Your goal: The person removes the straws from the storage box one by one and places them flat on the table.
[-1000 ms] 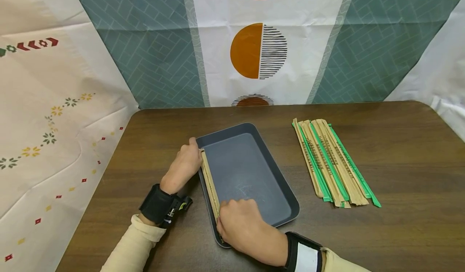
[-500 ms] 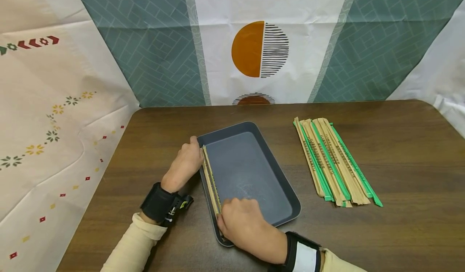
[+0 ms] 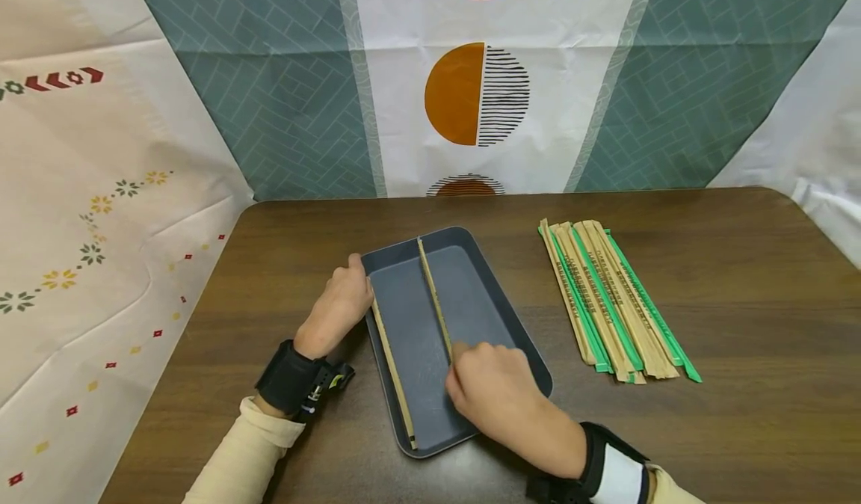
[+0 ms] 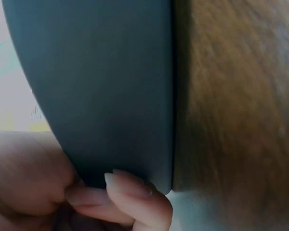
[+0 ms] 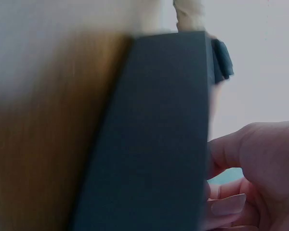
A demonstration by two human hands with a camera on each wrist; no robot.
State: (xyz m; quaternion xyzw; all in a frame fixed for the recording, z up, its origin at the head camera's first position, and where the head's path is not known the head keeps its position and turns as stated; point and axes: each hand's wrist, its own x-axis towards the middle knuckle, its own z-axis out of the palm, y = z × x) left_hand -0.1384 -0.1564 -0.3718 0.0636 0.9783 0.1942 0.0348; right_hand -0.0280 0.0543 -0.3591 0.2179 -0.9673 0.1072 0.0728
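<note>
A grey baking tray [image 3: 471, 294] lies slantwise on the table. My left hand [image 3: 339, 306] grips its left rim near the far corner; in the left wrist view the curled fingers [image 4: 139, 197] sit against the tray's outer side. Along the left inner wall lies one slim tan paper-wrapped stick [image 3: 393, 373]. My right hand [image 3: 498, 395] holds the near end of a second tan paper-wrapped stick [image 3: 433, 291], whose far end reaches the tray's far rim. The right wrist view shows this hand's fingers [image 5: 226, 204] partly behind the tray wall; the stick is hidden there.
To the tray's right, a loose row of tan and green paper-wrapped sticks [image 3: 608, 302] lies on the brown wooden table [image 3: 760, 302]. A patterned cloth [image 3: 282, 100] hangs behind the table's far edge.
My right hand has moved right from the tray's left side, taking one stick to the middle. The other stick stays along the left wall. My left hand keeps its place.
</note>
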